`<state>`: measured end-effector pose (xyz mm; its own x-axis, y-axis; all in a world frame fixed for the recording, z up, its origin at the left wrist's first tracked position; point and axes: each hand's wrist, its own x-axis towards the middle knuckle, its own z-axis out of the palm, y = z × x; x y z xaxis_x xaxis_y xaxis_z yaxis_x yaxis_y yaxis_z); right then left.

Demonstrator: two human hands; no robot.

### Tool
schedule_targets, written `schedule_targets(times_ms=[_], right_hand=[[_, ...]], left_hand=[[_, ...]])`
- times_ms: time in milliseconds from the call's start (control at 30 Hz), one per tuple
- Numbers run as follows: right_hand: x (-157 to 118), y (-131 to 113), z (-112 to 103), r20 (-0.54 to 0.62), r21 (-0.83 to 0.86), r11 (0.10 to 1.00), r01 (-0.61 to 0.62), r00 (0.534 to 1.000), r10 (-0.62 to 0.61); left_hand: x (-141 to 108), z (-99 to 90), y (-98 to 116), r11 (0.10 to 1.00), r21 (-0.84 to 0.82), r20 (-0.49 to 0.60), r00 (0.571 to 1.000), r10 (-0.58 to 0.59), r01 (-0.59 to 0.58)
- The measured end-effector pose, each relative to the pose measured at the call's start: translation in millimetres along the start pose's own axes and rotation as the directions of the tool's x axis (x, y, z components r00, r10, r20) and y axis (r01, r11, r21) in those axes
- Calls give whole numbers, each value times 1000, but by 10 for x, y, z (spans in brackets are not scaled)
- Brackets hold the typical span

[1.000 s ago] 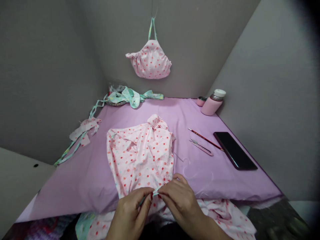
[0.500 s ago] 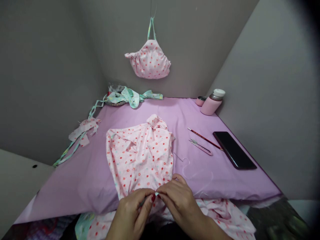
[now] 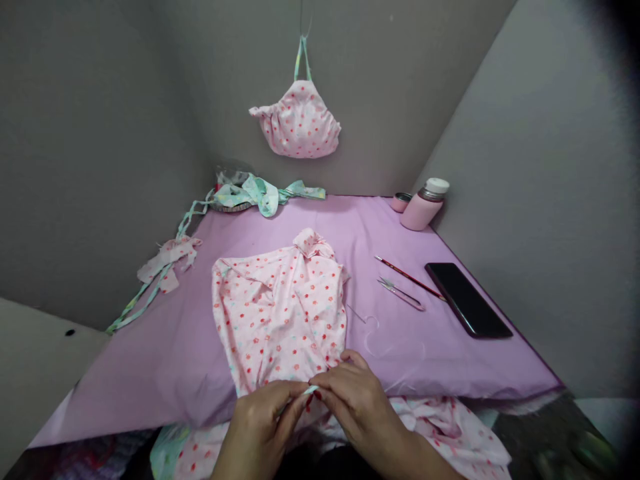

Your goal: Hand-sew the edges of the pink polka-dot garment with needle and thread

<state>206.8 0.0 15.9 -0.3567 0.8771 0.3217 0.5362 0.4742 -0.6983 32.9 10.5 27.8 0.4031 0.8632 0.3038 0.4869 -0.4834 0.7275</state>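
My left hand (image 3: pixel 267 420) and my right hand (image 3: pixel 357 407) meet at the table's front edge, thumbs and forefingers pinched together. Between the fingertips shows a small pale mint fabric strip (image 3: pixel 312 389), pinched from both sides. Most of it is hidden by the fingers. Just beyond lies a pink dotted cloth (image 3: pixel 285 313), spread on the table with a gathered tuft at its far edge. More of the dotted fabric (image 3: pixel 450 433) hangs below the edge, around my lap. Right of the cloth rests a needle (image 3: pixel 357 315) with a loose white thread (image 3: pixel 395 353).
On the lilac table cover (image 3: pixel 175 360) to the right lie thread snips (image 3: pixel 401 295), a pencil (image 3: pixel 410 277) and a phone (image 3: pixel 467 300). A pink bottle (image 3: pixel 425 207) stands behind them. Mint fabric strips (image 3: pixel 265 193) lie at the back left. A dotted piece (image 3: pixel 303 123) hangs on the wall.
My fingers have shifted slightly, and more of the pale mint strip shows between them. The cloth and the tools on the table stay where they were.
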Motion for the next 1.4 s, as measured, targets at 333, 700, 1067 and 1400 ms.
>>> schedule_targets(times_ms=[333,700,1067,1400], right_hand=[[-16,24,21,-19,7,1000,2,1000,-2],[3,-2,0,56,-47,998,-30,998,33],[-16,19,38,42,-143,990,11,999,-5],[12,27,-24,69,-204,978,47,997,-33]], left_hand=[[-33,12,-42,998,-50,2,999,-32,32],[28,-98,19,893,367,-56,952,301,-260],[3,-70,-59,912,334,95,972,216,-236],[-8,-84,-189,979,133,190,973,128,-154]])
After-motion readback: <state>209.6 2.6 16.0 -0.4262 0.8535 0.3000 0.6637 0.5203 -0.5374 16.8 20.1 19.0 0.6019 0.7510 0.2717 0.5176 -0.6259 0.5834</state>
